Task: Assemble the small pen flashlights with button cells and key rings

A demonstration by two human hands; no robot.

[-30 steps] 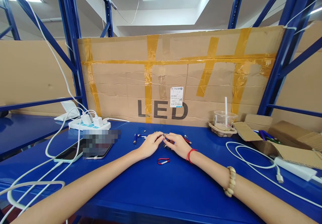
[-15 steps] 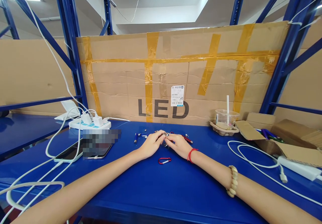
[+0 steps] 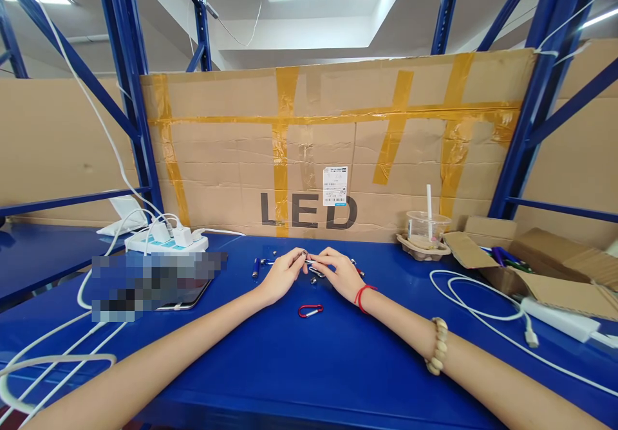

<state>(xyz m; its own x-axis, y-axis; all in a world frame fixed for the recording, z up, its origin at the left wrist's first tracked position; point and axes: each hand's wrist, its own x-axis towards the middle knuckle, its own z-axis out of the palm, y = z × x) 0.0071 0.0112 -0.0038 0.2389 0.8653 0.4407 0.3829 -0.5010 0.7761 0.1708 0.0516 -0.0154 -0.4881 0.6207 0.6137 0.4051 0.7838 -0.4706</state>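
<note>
My left hand (image 3: 284,275) is closed, thumb and fingertips pinching a small shiny metal piece (image 3: 304,253). Close against it, my right hand (image 3: 340,274) is closed on a slim silvery metal piece (image 3: 310,261); the fingers hide most of both pieces. Nearer to me on the blue table lies a red carabiner (image 3: 310,311) with a silver gate. A blue cylinder (image 3: 255,268) stands left of my left hand, beside a small blue-and-silver part (image 3: 266,262). Beneath the fingers lies a small metal bit (image 3: 313,280), and a red item (image 3: 360,273) shows partly behind my right hand.
Left are a power strip (image 3: 167,244) with chargers, white cables (image 3: 48,359) and a phone (image 3: 193,296). Right are a plastic cup (image 3: 427,227) in a carton holder, an open cardboard box (image 3: 555,288) and a white cable (image 3: 477,311). A cardboard sheet (image 3: 232,166) stands behind.
My fingertips have come slightly apart, and a slim silvery piece now shows between them. The whole view has shifted a little; the carabiner stays on the table.
</note>
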